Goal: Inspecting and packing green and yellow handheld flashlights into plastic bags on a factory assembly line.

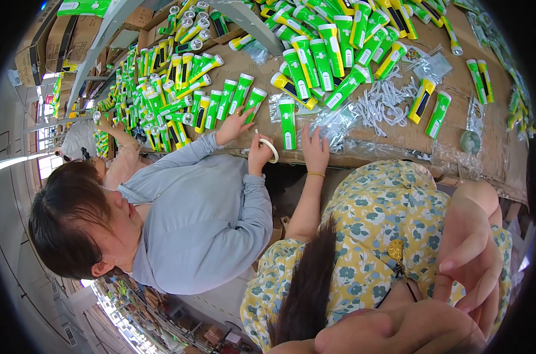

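My left hand, with a thin bracelet at its wrist, rests at the table's near edge. Its fingers are stretched out and apart. Beside them on the right lie clear plastic bags, which the fingertips seem to touch. Just left of the hand is a green-and-white flashlight on a clear wrapper. My right hand is raised off the table, close to the camera at the lower right. Its fingers are loosely bent and apart, with nothing visible in them. Past the bags, white cables lie in a tangled heap.
At my left a co-worker in a light blue shirt holds a white ring and reaches to an upright flashlight. Flashlights heap across the cardboard-covered table. A tape roll lies at right. A metal post rises behind.
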The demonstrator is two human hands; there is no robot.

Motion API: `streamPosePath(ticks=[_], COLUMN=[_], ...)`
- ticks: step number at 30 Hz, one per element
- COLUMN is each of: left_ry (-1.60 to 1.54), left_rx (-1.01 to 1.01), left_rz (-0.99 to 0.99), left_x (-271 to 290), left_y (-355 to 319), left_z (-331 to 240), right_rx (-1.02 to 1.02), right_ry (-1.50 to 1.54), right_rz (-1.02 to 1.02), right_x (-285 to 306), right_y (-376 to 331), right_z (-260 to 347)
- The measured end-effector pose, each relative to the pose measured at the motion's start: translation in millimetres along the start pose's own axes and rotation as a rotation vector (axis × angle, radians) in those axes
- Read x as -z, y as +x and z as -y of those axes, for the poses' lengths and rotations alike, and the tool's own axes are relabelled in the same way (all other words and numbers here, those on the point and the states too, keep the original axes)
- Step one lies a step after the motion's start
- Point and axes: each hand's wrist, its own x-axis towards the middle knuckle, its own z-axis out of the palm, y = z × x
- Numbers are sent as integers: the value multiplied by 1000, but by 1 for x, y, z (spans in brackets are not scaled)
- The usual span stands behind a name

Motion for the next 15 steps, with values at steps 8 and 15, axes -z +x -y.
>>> streamPosePath(ticks=[8,15], left_ry=[45,4], left_rx=[33,-24], left_rz=[-52,106], left_x=[10,7], left_y=[0,-22], left_z=[2,-6], right_rx=[-34,-1054], right_ry=[-193,-572], right_rz=[81,467], right_x=[9,8], right_y=[-2,-123], right_z=[-4,-18])
